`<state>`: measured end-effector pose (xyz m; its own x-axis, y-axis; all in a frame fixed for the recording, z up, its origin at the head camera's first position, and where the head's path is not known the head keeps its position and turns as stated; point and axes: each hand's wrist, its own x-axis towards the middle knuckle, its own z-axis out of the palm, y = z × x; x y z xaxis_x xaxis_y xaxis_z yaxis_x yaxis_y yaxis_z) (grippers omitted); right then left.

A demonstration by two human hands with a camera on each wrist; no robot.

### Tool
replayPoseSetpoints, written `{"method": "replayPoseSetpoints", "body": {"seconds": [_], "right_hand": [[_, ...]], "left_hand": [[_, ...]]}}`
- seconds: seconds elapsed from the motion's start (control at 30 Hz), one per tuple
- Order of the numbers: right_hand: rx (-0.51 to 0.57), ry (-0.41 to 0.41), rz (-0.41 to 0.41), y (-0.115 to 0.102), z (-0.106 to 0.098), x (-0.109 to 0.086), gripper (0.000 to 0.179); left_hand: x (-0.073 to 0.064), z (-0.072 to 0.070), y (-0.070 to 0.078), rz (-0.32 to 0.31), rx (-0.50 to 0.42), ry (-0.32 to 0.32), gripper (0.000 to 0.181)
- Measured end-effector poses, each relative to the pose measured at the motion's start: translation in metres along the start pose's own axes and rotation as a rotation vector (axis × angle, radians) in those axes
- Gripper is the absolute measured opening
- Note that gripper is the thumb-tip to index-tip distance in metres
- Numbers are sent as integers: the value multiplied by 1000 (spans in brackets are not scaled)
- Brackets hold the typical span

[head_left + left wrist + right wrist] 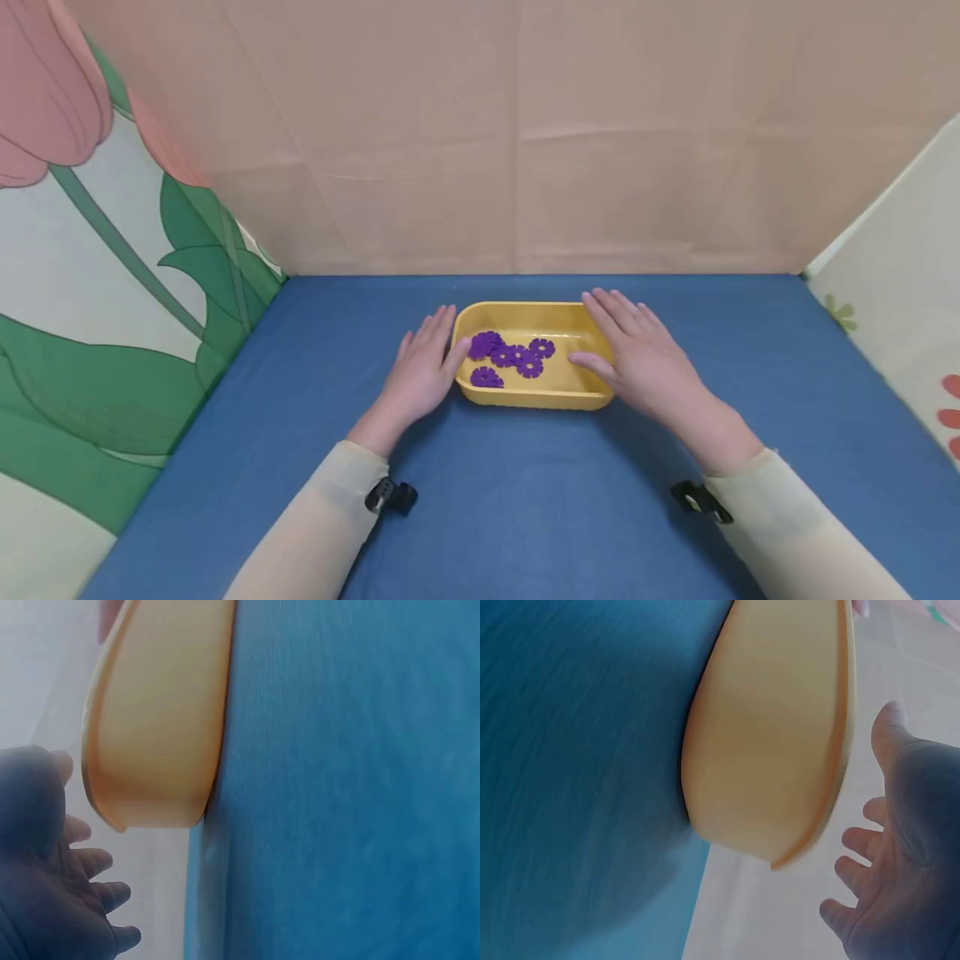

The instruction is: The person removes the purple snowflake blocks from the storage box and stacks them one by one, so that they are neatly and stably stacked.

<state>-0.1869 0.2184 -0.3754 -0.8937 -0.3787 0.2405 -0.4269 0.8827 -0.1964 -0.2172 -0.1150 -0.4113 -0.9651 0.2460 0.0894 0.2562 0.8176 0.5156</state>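
A shallow yellow tray [540, 398] sits on the blue table, with several purple flower-shaped discs [529, 364] lying mostly in its left half. My left hand [422, 367] is beside the tray's left end, fingers extended and thumb over the rim. At the opposite end is my right hand [645, 354], fingers straight, its thumb reaching over the inside of the tray. In the left wrist view the left hand [67, 885] appears next to the tray wall [161, 727]. The right wrist view has the right hand [900, 855] apart from the tray wall [765, 742].
A blue cloth [510, 500] covers the table. Behind it hangs a plain beige backdrop [517, 150]. A fabric panel with large printed tulips and leaves [97, 275] borders the left side, and a pale printed panel [900, 275] borders the right.
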Motion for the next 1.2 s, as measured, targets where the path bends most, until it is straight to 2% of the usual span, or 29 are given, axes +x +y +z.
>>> {"method": "replayPoseSetpoints", "body": {"seconds": [0.2,0.47,0.6,0.7,0.93,1.2], "right_hand": [[59,-10,-20,-13,6,12,92],[164,-86,37,-17,16,28,92],[227,-102,31,-18,22,35,89],[279,-113,18,-19,25,40,86],[325,-145,35,-15,32,46,81],[336,-183,59,-24,45,69,77]], "left_hand": [[-2,3,-2,-12,-178,-12,77],[-3,10,-3,-56,-384,-23,79],[-4,14,-3,-73,-464,-34,80],[-6,17,-4,-76,-493,-38,81],[-4,23,-9,-33,-524,-46,74],[-9,17,-20,-68,-542,-32,74]]}}
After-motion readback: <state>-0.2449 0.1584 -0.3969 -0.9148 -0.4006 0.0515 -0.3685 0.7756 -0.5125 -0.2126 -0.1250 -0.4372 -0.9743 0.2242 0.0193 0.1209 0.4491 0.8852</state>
